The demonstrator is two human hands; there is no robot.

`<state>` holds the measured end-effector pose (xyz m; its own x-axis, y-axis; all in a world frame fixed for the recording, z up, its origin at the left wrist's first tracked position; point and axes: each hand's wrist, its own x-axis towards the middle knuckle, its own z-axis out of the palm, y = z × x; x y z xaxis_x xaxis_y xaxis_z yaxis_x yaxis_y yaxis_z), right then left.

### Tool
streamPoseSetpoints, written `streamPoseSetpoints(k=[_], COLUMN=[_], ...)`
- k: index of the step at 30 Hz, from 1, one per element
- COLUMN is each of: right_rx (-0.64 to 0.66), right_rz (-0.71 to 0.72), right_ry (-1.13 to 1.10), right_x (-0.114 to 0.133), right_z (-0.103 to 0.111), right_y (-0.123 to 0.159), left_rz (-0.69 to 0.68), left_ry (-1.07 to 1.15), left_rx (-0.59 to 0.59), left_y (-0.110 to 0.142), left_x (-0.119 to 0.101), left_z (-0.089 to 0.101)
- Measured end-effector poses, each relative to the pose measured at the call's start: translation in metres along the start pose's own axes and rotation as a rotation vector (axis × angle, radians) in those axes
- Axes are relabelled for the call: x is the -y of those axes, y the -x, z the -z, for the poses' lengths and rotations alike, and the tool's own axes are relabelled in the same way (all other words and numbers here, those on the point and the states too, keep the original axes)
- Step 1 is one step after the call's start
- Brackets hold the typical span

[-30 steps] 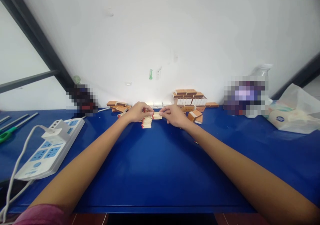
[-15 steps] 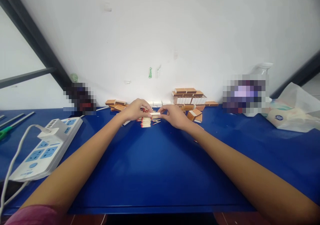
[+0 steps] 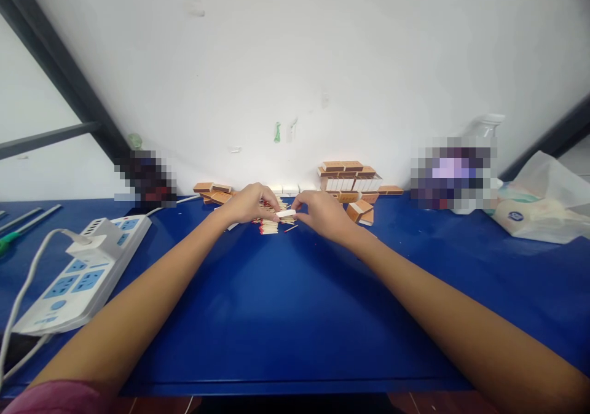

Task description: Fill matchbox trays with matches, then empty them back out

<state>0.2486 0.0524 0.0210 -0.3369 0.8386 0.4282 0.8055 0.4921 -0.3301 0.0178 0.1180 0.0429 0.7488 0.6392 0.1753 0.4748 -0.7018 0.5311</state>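
Observation:
A small white matchbox tray [image 3: 286, 214] is held at its two ends between my hands, just above the table. My left hand [image 3: 255, 203] pinches its left end with thumb and fingers. At the right end, my right hand [image 3: 318, 210] grips it the same way. Behind and beneath the tray lies a pile of red-tipped matches [image 3: 269, 226], partly hidden by my left hand. One loose match [image 3: 291, 228] rests near the front of the pile. Whether the tray contains any matches I cannot tell.
Stacked matchboxes [image 3: 353, 180] stand by the wall at right, with tilted matchboxes [image 3: 359, 211] in front. More matchboxes [image 3: 212, 191] lie left of the pile. A power strip [image 3: 83, 279] with a white cable occupies the left; a plastic bag [image 3: 544, 202] sits far right.
The tray has tilted, so that more of its white face shows and its pale matchwood-coloured front no longer does. A match now lies apart at the pile's front. Both hands have hardly moved.

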Motion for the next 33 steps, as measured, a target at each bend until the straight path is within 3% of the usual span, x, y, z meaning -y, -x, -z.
streamPoseSetpoints(k=[10,21,26,29,33], right_rx=[-0.038,-0.074,-0.094,-0.112,0.052], right_rz=[-0.006,-0.039,-0.117,-0.112,-0.099], right_ry=[-0.007,-0.084,-0.187,-0.137,-0.048], right_x=[0.001,0.003,0.000,-0.001,-0.002], right_z=[0.005,0.009,0.002,0.003,0.012], right_y=[-0.001,-0.002,-0.003,-0.002,0.000], left_rz=[0.066,0.100,0.104,0.108,0.175], left_ry=[0.025,0.085,0.064,0.090,0.177], left_rx=[-0.070,-0.053,-0.100,-0.090,-0.076], left_y=[0.004,0.005,0.004,0.004,0.005], left_x=[-0.012,-0.022,-0.022,-0.016,-0.001], left_z=[0.006,0.010,0.010,0.010,0.012])
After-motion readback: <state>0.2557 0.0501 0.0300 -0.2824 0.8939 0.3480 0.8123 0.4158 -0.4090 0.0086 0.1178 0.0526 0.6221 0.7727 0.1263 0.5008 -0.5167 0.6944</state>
